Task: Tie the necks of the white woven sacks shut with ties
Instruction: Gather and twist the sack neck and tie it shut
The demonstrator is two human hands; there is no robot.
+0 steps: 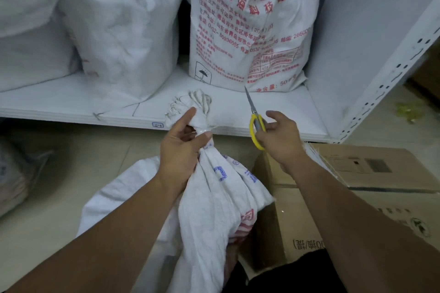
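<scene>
A white woven sack (214, 200) with blue and red print stands on the floor in front of me. Its gathered neck (198, 107) is bunched above a thin pale tie (202, 129) wound around it. My left hand (182, 147) grips the neck just below the tie, thumb pointing up along the fabric. My right hand (281, 137) holds yellow-handled scissors (254, 121), blades closed and pointing up and away, a short way right of the neck.
A white shelf board (238, 114) runs behind the sack, carrying a printed white sack (247, 31) and plain white sacks (119, 38). A cardboard box (333, 197) stands at the right. A perforated shelf upright (392, 74) rises at far right. Tiled floor lies at the left.
</scene>
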